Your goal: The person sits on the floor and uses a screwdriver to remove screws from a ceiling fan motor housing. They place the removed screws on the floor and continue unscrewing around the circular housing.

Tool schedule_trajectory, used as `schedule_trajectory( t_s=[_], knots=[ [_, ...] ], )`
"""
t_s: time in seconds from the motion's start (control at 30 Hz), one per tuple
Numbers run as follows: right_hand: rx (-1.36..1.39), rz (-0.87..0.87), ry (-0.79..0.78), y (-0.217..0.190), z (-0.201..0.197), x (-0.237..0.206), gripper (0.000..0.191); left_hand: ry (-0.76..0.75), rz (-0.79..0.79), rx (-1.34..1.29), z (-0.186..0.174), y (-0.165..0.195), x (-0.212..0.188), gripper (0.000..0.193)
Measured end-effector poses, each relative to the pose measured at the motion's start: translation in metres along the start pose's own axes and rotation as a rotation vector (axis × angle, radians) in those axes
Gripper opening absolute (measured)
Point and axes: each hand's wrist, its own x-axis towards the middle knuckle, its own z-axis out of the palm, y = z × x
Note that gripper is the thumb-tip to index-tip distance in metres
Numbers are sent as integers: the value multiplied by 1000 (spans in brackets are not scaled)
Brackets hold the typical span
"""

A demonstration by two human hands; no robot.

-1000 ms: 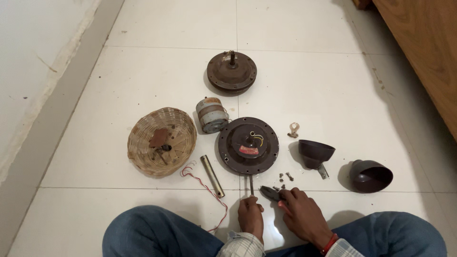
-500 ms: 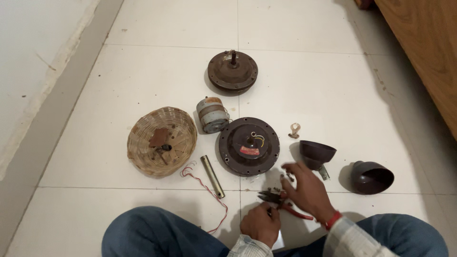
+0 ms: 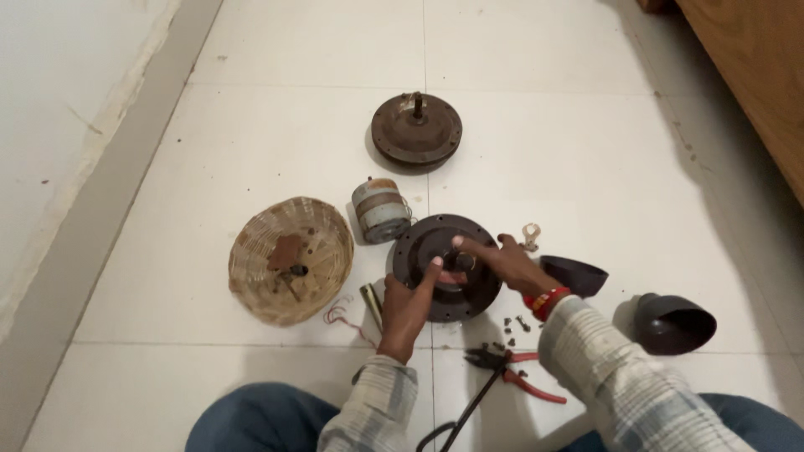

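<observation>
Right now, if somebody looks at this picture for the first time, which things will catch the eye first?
First come the left hand and right hand, both on a dark round motor plate on the white tiled floor. Left of it lies a woven basket; farther up the floor sits a rusty round housing. Red-handled pliers lie near the knees.

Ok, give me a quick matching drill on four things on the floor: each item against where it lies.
Items:
1. woven basket
2. red-handled pliers
3. rusty round housing with a shaft
4. dark cone-shaped cover

Places:
A. far right, on its side
B. farthest away, top centre
C. left of the dark round plate, which both hands touch
D. nearest the knees, below the small screws

Pairs: 1-C, 2-D, 3-B, 4-A
</observation>
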Motion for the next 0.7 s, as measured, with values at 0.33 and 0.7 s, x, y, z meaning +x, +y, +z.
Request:
schedule_trajectory(
  t_s=[0.33, 0.7],
  knots=[
    [-129, 139, -67, -7, -7, 5, 135, 71, 48, 117, 10, 7, 1, 118],
    [-242, 139, -51, -7, -10, 17, 132, 74, 108, 159, 5, 23, 5, 107]
  ],
)
